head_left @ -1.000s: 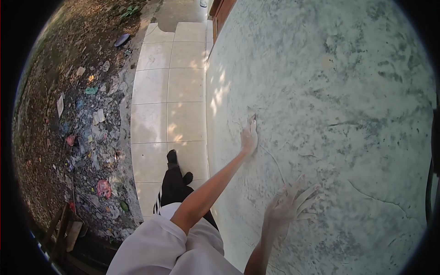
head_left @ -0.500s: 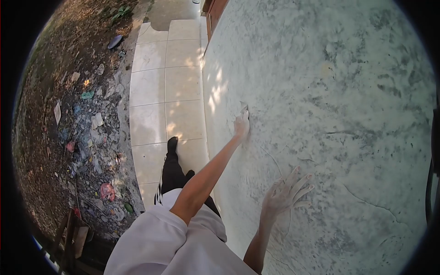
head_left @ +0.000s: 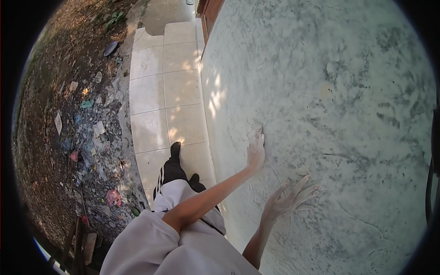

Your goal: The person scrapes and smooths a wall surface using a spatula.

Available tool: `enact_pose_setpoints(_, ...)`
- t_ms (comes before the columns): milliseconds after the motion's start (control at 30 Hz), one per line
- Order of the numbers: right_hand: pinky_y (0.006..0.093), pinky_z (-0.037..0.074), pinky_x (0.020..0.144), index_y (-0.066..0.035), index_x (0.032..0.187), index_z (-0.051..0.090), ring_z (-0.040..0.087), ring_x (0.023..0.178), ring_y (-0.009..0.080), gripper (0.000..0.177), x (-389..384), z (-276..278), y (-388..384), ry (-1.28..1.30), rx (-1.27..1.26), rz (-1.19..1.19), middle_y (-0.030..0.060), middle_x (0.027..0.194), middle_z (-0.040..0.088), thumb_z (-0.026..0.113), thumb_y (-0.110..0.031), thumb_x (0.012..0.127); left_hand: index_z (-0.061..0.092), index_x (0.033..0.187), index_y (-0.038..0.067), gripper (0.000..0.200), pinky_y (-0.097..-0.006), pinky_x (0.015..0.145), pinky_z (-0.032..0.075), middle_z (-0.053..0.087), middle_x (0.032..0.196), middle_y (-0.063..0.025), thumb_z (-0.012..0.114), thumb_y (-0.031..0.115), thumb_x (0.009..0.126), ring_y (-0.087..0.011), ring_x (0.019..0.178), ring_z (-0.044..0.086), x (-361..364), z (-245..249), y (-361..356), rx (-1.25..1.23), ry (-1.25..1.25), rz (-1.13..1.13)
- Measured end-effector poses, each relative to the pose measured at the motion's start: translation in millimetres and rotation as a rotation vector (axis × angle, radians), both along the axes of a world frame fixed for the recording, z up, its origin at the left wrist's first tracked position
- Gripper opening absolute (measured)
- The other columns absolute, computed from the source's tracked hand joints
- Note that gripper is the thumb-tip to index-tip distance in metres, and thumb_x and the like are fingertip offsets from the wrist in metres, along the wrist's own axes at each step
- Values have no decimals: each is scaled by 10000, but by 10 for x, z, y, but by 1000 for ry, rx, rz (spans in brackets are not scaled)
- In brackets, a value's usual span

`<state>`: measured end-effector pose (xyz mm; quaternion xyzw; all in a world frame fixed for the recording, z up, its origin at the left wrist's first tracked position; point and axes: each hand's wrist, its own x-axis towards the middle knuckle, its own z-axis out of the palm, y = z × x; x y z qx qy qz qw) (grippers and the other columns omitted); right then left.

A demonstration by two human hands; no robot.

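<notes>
Fingers drawn close together, the left hand (head_left: 256, 153) appears to pinch a small, thin flat piece (head_left: 260, 130) against the pale green-grey wall (head_left: 376, 156); the tip of the piece shows just past the fingertips, though it is too small and blended with the wall to tell its exact kind. Nearer the body, the right hand (head_left: 286, 202) lies palm toward the wall, its fingers spread apart, with no tool under it that can be seen. Both hands are coated in whitish dust. A thin curved crack (head_left: 275, 172) runs in the wall between them, and a longer crack (head_left: 362, 221) lies beyond the right fingertips. Dark smudges mottle the surface, and a round tan patch (head_left: 326, 90) sits higher up it. Below the arms are a light shirt (head_left: 201, 252), dark trousers with white side stripes and a dark-covered foot (head_left: 175, 149) on the cream tiled walkway (head_left: 147, 94), which runs along the base of the wall. Past the tiles, dirt ground is strewn with litter: a pink bag (head_left: 114, 198), a teal scrap (head_left: 87, 104), and a dark oval object (head_left: 111, 48). A brown wooden frame (head_left: 211, 14) stands at the wall's far edge.
</notes>
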<state>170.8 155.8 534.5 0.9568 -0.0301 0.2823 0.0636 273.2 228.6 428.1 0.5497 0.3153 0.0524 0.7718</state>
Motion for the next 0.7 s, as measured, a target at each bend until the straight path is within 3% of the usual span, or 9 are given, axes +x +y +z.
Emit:
enact_pose_setpoints(133,675,-76,1049,-70,1445,363,82,1440,407,545,82,38,56,-19,-3,-14,252,1532,175,422,-349,980,470,1356,16,462,-349,1105,273,487,1380,-185,355,285,998,-311,1309,420,216,-275,-36,6,-99,88)
enact_pose_setpoints(167,670,-64,1061,-94,1455,345,87,1442,393,551,127,79,95,-31,-4,-27,224,1542,163,394,-382,988,414,1388,-18,470,-311,1127,238,449,1424,-150,346,242,1002,-238,1337,391,343,-310,224,-79,-126,45)
enact_pose_setpoints(233,665,-53,1074,-118,1464,327,92,1444,378,556,123,181,159,-36,-15,-55,195,1553,152,366,-415,996,474,1351,8,465,-350,1066,311,517,1346,-185,366,286,995,-311,1261,461,665,-596,527,-107,-52,56)
enact_pose_setpoints(333,654,-57,1080,-107,1462,328,89,1444,381,569,245,309,279,-91,58,-26,199,1552,150,367,-430,995,461,1360,6,471,-352,1055,316,514,1346,-191,364,288,994,-310,1248,470,753,-668,510,-169,-24,75)
enact_pose_setpoints(400,647,-58,1085,-116,1460,336,93,1444,380,575,290,337,325,-178,119,2,194,1552,160,366,-449,992,444,1373,7,482,-350,1062,307,494,1366,-192,368,296,995,-305,1263,459,486,-481,142,-130,-169,117)
enact_pose_setpoints(500,648,-55,1085,-130,1465,331,94,1445,373,596,350,360,334,-210,95,-7,188,1554,161,378,-476,983,425,1386,9,488,-353,1077,286,470,1391,-185,371,300,998,-308,1285,437,142,232,63,45,-184,56)
enact_pose_setpoints(600,684,-46,1058,-71,1463,325,43,1441,411,619,400,483,332,-136,85,-49,265,1532,150,423,-429,968,451,1353,-38,486,-335,1074,309,522,1344,-189,403,284,993,-268,1244,489,625,159,407,-34,-140,103)
enact_pose_setpoints(700,686,-41,1056,-81,1481,286,40,1440,416,654,433,549,357,-84,36,-106,257,1541,122,409,-461,963,480,1335,4,479,-381,1005,383,591,1219,-238,374,328,998,-375,1129,556,1389,-288,967,48,-158,171)
